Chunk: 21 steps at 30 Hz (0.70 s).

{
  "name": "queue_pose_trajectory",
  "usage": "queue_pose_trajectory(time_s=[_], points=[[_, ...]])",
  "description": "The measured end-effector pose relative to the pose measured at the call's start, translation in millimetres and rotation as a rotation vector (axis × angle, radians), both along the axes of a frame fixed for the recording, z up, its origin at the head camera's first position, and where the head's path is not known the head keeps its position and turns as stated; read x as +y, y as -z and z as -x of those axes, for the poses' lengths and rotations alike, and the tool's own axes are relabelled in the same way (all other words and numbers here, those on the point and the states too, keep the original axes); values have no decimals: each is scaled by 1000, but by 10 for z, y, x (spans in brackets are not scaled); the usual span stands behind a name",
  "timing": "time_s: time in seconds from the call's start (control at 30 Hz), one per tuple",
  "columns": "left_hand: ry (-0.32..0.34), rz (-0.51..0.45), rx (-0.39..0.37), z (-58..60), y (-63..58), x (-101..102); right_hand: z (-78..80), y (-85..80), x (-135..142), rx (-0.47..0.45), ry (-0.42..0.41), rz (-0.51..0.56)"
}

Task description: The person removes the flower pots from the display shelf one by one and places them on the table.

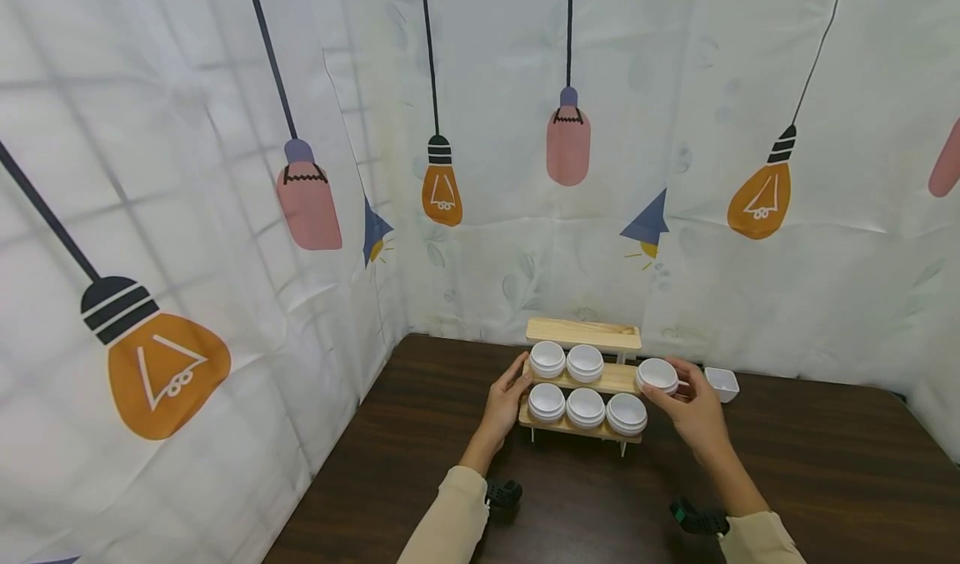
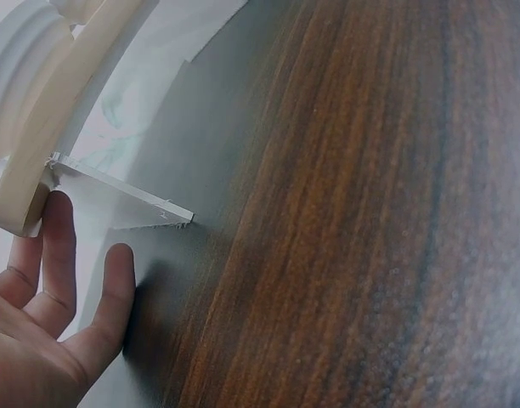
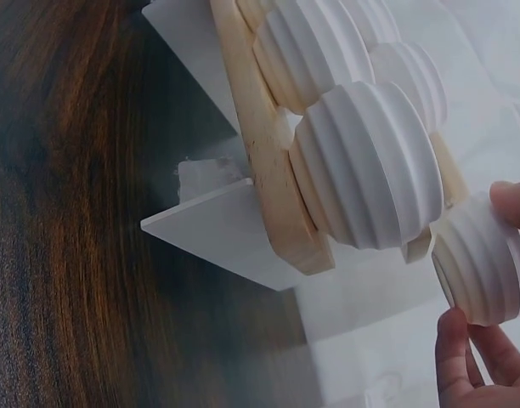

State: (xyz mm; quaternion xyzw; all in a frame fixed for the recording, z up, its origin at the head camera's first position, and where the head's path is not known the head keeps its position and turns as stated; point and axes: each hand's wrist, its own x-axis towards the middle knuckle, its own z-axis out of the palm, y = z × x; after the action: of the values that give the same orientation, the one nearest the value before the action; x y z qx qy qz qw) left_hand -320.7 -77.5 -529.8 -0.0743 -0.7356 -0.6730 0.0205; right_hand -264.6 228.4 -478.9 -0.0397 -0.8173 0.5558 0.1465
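Observation:
A three-tier wooden stand on clear legs carries white ribbed bowls. Three of them, including the right-end bowl, sit along the front tier. Two more, one being the left-end bowl, sit on the middle tier. My left hand holds the stand's left end, its fingertips against the board's end in the left wrist view. With thumb and fingers, my right hand grips a white ribbed bowl at the middle tier's right end. In the right wrist view, that held bowl is tilted by the camera angle.
Bare wood shows on the top tier. A small square white dish stands right of the stand, behind my right hand. The dark wooden table backs onto a white curtain printed with lamps.

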Motion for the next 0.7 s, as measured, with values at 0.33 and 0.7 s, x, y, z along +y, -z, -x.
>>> queue_pose_trajectory(time_s=[0.33, 0.7], points=[[-12, -10, -15, 2, 2, 7, -11, 41, 41, -13, -11, 8], [-19, -14, -6, 12, 13, 18, -2, 124, 124, -13, 4, -5]])
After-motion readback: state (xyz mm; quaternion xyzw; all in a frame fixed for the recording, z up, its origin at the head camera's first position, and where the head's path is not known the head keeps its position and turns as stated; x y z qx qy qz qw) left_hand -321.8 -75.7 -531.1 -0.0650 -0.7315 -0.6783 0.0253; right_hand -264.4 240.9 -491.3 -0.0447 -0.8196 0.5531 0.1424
